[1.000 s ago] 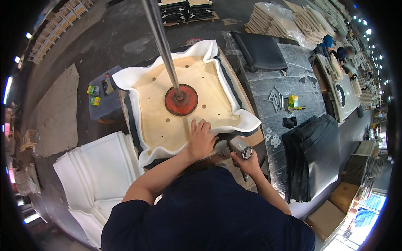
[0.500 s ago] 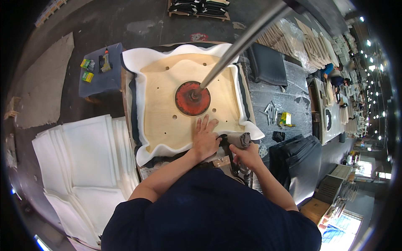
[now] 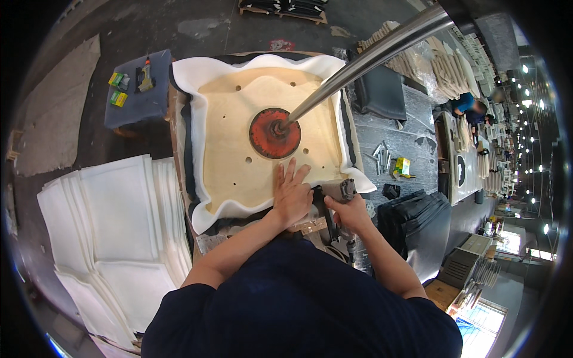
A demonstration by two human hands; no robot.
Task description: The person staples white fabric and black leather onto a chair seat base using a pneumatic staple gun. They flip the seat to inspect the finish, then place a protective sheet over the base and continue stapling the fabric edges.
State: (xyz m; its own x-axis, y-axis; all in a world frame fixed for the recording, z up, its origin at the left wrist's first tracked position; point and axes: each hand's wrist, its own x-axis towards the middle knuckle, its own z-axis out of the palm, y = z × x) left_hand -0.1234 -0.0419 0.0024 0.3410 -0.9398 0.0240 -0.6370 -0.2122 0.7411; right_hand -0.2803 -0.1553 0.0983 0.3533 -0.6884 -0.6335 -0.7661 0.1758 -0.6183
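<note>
A pale plywood panel [image 3: 227,143] lies in front of me, ringed by white padding [image 3: 212,221] with black material under its edge. A round red pressing disc [image 3: 262,134] on a metal rod [image 3: 364,65] rests on the panel's middle. My left hand [image 3: 291,200] lies on the panel's near edge, fingers stretched forward and apart. Close on its right, my right hand [image 3: 352,212] grips a pneumatic staple gun [image 3: 339,190], its nose at the padding's near edge. The nose tip is hidden, and a hose hangs below the handle.
White foam sheets [image 3: 119,209] are stacked at left. Beyond them, a grey-topped stand [image 3: 137,107] bears a second staple gun [image 3: 145,77] and small boxes. At right, a plastic-covered table [image 3: 394,131] holds metal strips [image 3: 382,156], a yellow-green box [image 3: 401,167] and black covers [image 3: 415,218].
The whole view has shifted slightly. The staple gun and my right hand have edged a little forward and left; my left hand stays in place on the panel.
</note>
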